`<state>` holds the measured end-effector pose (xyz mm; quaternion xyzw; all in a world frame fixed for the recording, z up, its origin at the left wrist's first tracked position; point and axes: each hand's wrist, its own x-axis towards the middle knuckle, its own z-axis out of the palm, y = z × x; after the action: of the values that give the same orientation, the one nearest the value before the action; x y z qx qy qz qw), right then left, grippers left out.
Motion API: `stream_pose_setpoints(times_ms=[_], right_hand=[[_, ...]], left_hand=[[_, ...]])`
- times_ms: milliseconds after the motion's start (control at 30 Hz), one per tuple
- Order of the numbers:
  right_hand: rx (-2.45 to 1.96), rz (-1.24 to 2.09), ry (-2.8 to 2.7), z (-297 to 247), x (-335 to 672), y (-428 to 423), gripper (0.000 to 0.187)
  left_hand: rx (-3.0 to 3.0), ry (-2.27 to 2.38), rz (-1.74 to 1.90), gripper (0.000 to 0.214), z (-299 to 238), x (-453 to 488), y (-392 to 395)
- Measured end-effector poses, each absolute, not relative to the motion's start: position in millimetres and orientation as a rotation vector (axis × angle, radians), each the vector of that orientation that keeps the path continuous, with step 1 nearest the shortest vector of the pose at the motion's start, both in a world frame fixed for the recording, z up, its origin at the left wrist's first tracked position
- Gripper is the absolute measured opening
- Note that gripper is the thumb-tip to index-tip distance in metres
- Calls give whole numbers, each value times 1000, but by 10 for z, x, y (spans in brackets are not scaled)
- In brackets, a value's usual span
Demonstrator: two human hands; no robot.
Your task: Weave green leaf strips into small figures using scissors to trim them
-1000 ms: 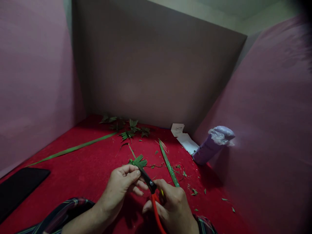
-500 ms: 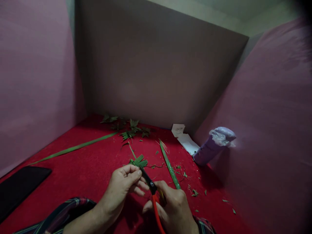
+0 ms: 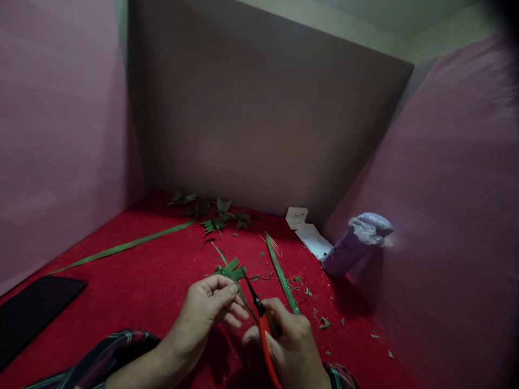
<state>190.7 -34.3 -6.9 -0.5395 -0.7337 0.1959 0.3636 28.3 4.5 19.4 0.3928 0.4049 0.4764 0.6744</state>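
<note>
Between thumb and index finger, my left hand (image 3: 213, 302) pinches a small figure woven from green leaf strips (image 3: 231, 269). Short flat ends stick out at its top right, and a thin stem points up and away. A narrow strip runs from the figure down toward my right hand. My right hand (image 3: 290, 337) is wrapped round the red handles of a pair of scissors (image 3: 263, 329). The dark blades look closed, their tip just right of the woven figure and apart from my left fingers.
Long green leaf blades (image 3: 281, 275) (image 3: 125, 246) lie on the red cloth (image 3: 133, 292). Lobed leaves (image 3: 221, 213) are at the back, with scraps at right. White papers (image 3: 312, 240) and a purple cylinder topped with plastic (image 3: 348, 248) stand right; a black flat object (image 3: 36, 308) lies left.
The scissors have moved right, off the woven figure, and their blades look narrower. The thin strip below the figure now shows. My left hand has barely moved.
</note>
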Motion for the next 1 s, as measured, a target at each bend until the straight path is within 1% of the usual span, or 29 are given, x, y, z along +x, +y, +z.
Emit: stream_pose_setpoints(times_ms=[100,267,400,467,533,700,800,900,933,1000], right_hand=[[-1427,544,-1793,-7,1966,-295,16],[-1576,405,-1704,126,2208,-156,22],[-1797,278,-1837,112,2346,-95,23],[-1865,207,-1937,68,2342,-96,27],[-1863,166,-2018,25,2305,-110,30],[-1809,158,-2055,-33,2220,-138,27],[-1746,180,-2044,-58,2207,-133,31],[-1618,277,-1967,-94,2208,-103,35],[-1575,335,-1900,-104,2208,-87,35],[-1484,564,-1661,-108,2203,-49,36]], left_hand=[[883,911,1077,17,188,273,48],[865,924,1092,17,194,249,63],[827,894,1101,14,181,223,84],[800,886,1103,14,171,211,95],[781,880,1104,15,164,200,108],[745,866,1116,13,157,182,153],[734,871,1147,13,165,180,163],[727,866,1164,12,177,178,156],[721,868,1171,11,181,177,154],[706,880,1184,9,188,173,156]])
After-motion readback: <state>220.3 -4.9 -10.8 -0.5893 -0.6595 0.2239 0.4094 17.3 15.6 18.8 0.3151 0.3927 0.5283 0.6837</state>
